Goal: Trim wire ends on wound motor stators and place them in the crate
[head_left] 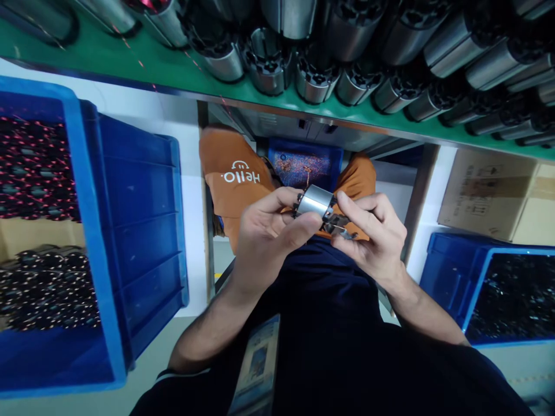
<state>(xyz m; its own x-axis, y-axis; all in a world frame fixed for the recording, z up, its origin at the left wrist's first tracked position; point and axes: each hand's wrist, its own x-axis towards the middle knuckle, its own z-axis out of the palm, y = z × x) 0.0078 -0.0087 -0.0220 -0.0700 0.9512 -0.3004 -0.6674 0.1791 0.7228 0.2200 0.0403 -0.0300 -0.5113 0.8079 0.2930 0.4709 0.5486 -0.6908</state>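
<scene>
Before the green bench (108,55), fingers (363,221) flank a silver cylinder (315,200).

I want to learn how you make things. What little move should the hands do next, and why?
Perhaps the right hand should gently line up the small dark piece with the silver cylinder. The left hand grips the cylinder, and the right fingers hold the piece close to its end. I can't tell whether they touch.
</scene>
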